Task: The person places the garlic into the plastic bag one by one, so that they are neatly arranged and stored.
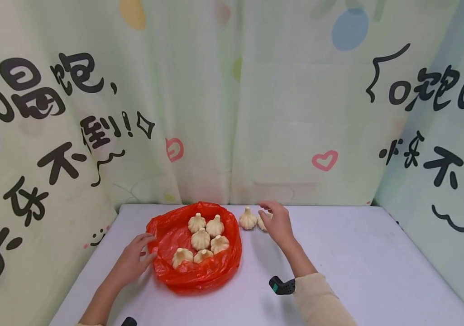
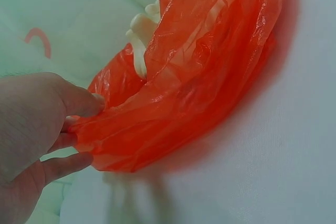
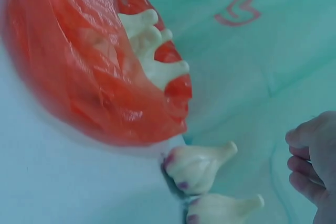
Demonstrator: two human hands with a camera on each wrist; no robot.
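Observation:
A red plastic bag stands with its mouth spread wide, holding several garlic bulbs. My left hand pinches the bag's left rim; in the left wrist view the thumb lies against the red plastic, with other fingers at its edge. To the right of the bag, two garlic bulbs sit on the table: one bulb in plain sight, the other partly hidden behind my right hand. That hand hovers near them with bent fingers, apart from both bulbs in the right wrist view, and holds nothing.
The white table reaches back to a pale printed curtain, which also runs along the left and right sides. A black wrist device is on the right wrist.

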